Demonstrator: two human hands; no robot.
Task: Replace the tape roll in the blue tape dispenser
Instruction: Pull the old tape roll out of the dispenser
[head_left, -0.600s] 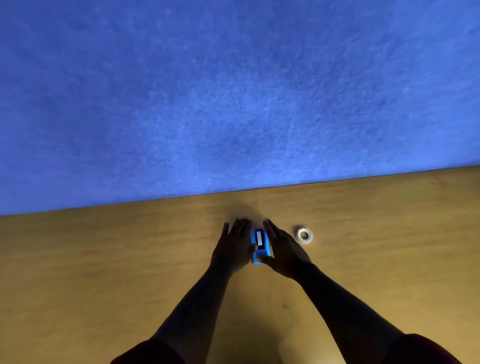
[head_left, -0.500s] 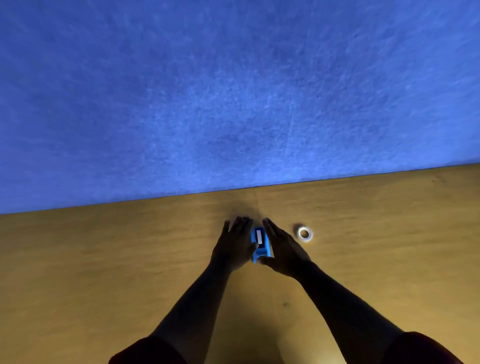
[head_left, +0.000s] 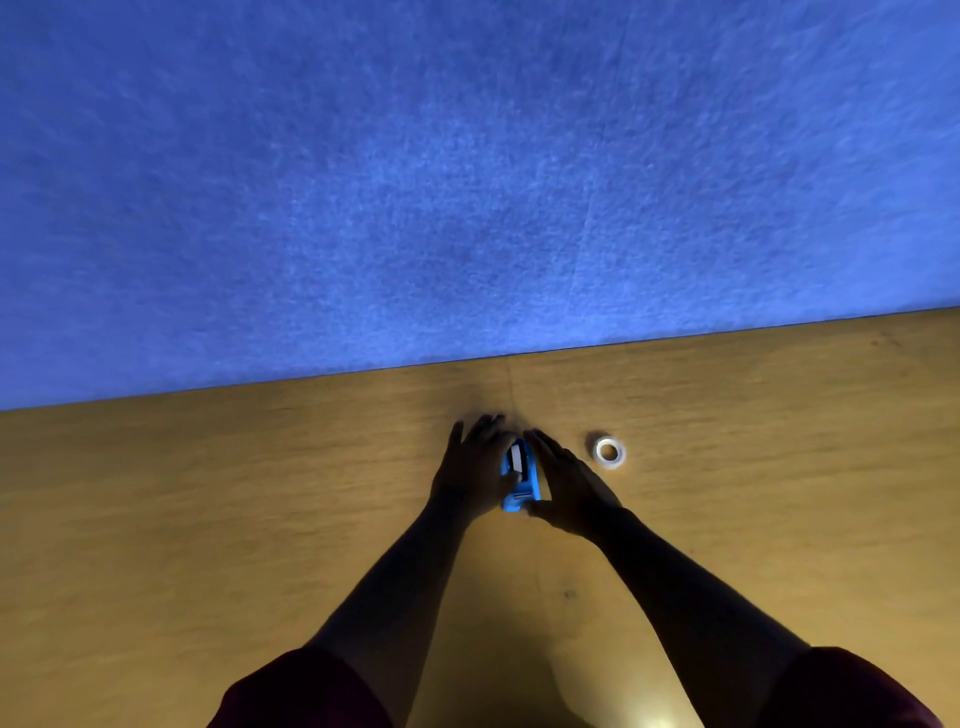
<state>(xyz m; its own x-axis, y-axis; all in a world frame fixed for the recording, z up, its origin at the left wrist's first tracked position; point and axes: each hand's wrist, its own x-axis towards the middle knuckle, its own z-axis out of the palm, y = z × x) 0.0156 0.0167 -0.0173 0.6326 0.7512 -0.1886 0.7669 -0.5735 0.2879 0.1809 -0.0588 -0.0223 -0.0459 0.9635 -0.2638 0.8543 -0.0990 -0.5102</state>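
The blue tape dispenser (head_left: 523, 480) stands on the wooden table (head_left: 208, 519), with a white strip showing on its top. My left hand (head_left: 475, 467) presses against its left side and my right hand (head_left: 566, 483) against its right side, fingers stretched forward. Both hands hold the dispenser between them. A white tape roll (head_left: 609, 452) lies flat on the table just right of my right hand, apart from it.
A blue felt wall (head_left: 467, 182) rises behind the table's far edge, a short way beyond the hands. Dark red sleeves (head_left: 311, 691) show at the bottom of the view.
Both hands have stayed clasped on the dispenser; the right thumb has closed in nearer its front end. The tape roll has not moved.
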